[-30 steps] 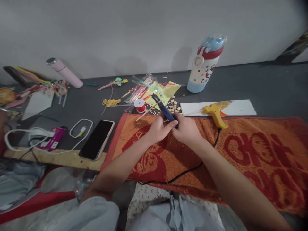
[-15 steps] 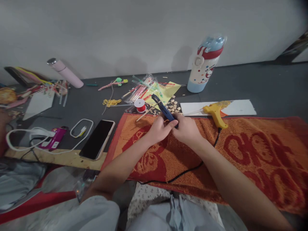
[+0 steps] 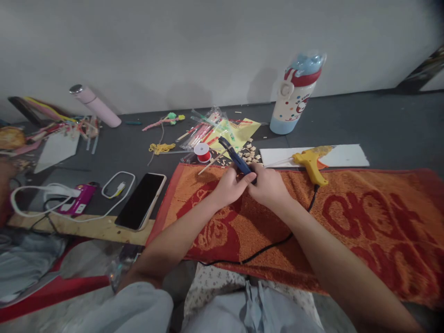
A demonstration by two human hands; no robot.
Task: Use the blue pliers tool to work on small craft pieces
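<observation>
Both my hands are closed around a long dark blue hand cutter (image 3: 237, 158), its head pointing away from me. My left hand (image 3: 229, 186) grips the near end from the left, thumb along the top. From the right, my right hand (image 3: 269, 184) presses against the same end, its fingers partly hidden. A thin wooden stick (image 3: 211, 164) sits at the cutter's jaws and slants down to the left. Behind the tool lie several small cut wooden pieces (image 3: 250, 150), near a red spool (image 3: 202, 152).
An orange towel (image 3: 270, 217) lies beneath my hands. A yellow glue gun (image 3: 312, 165) rests over a white board (image 3: 350, 155), its black cord crossing the towel. A bottle (image 3: 289, 106) stands behind. Leftward are a phone (image 3: 141, 201), a pink flask (image 3: 99, 106) and a purple power strip (image 3: 81, 199).
Hardly anything differs. Both hands keep their grip on the cutter, and the stick's free end has shifted very slightly to the right.
</observation>
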